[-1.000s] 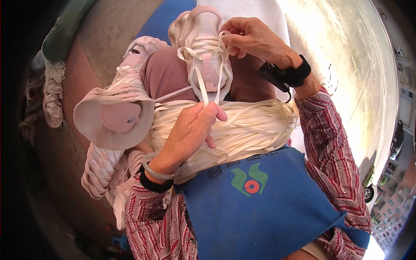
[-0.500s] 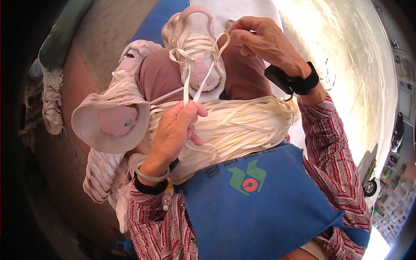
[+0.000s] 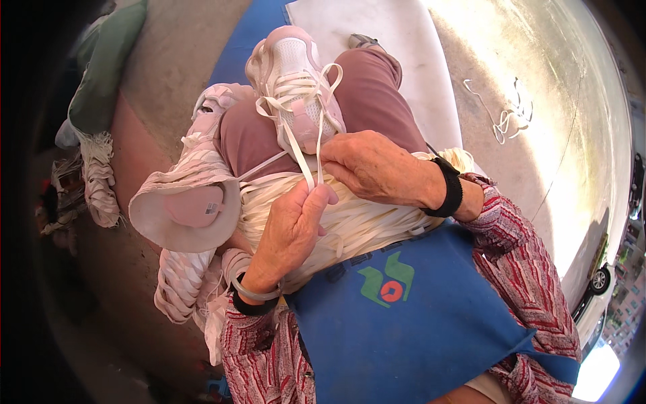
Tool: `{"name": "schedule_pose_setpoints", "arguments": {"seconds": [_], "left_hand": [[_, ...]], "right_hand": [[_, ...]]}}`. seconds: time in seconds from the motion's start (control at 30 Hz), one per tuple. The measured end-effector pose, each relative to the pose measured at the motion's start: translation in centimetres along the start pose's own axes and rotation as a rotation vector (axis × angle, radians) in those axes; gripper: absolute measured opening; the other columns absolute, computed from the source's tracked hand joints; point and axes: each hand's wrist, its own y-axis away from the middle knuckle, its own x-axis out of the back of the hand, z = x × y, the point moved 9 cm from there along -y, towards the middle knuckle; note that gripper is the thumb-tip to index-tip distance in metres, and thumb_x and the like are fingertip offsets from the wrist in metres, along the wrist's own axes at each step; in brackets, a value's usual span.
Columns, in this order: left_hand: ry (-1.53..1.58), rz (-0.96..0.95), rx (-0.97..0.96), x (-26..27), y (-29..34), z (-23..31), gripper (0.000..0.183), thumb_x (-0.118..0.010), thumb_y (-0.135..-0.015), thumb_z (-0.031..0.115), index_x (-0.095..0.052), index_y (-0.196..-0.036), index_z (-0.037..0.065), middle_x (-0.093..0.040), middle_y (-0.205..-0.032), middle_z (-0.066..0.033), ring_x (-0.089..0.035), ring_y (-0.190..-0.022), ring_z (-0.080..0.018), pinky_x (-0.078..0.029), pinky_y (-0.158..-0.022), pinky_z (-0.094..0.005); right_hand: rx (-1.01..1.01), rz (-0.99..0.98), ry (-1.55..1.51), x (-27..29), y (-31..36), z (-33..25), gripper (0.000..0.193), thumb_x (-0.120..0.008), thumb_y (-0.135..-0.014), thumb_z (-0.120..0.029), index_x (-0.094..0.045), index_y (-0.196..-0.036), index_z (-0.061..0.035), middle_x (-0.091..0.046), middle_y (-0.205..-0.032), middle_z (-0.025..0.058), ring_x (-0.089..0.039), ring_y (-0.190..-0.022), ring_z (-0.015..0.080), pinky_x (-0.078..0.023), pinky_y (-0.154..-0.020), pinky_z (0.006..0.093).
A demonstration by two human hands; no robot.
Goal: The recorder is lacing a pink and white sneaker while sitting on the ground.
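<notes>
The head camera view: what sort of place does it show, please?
Probably an informal work spot, open to a yard or street: a sunlit concrete floor, a car at the right edge, and a thick bundle of cream laces beside a sneaker.

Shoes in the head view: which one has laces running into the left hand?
The shoe between the knees: from it, two white lace strands reach the left hand. Neither hand touches the wide-mouthed shoe farther left.

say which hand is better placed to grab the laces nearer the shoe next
Probably the right hand: it is beside the laces, closer to the shoe. The left hand is pinching them lower down, so it seems less free.
</notes>
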Motion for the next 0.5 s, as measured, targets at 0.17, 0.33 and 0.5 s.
{"name": "schedule_pose_setpoints", "arguments": {"seconds": [0.17, 0.33, 0.5], "left_hand": [[-0.309, 0.051, -0.208, -0.9, -0.7, 1.8, 0.027, -0.049, -0.102, 0.022, -0.055, -0.094, -0.002, -0.054, -0.079, -0.0206, -0.055, -0.069, -0.0354, -0.043, -0.062, -0.0432], [-0.339, 0.045, -0.173, -1.3, -0.8, 2.3, 0.020, -0.050, -0.101, 0.018, -0.052, -0.097, -0.002, -0.053, -0.080, -0.0226, -0.054, -0.073, -0.0413, -0.042, -0.068, -0.0465], [-0.263, 0.059, -0.193, -0.9, -0.6, 2.6, 0.019, -0.050, -0.100, 0.016, -0.055, -0.100, -0.002, -0.055, -0.083, -0.0222, -0.055, -0.075, -0.0417, -0.043, -0.067, -0.0456]], "right_hand": [[-0.064, 0.024, -0.160, 0.7, -0.2, 0.3, 0.014, -0.057, -0.091, -0.011, -0.058, -0.085, 0.0018, -0.058, -0.076, 0.0207, -0.058, -0.072, 0.0402, -0.044, -0.065, 0.0456], [-0.015, 0.082, -0.158, 1.7, -0.1, 1.2, 0.017, -0.057, -0.091, -0.012, -0.057, -0.082, 0.0015, -0.057, -0.072, 0.0206, -0.056, -0.067, 0.0406, -0.044, -0.062, 0.0445], [-0.053, -0.023, -0.143, 0.5, -0.4, 0.6, 0.016, -0.057, -0.091, -0.013, -0.059, -0.084, 0.0005, -0.058, -0.074, 0.0200, -0.058, -0.070, 0.0397, -0.046, -0.063, 0.0438]]}}
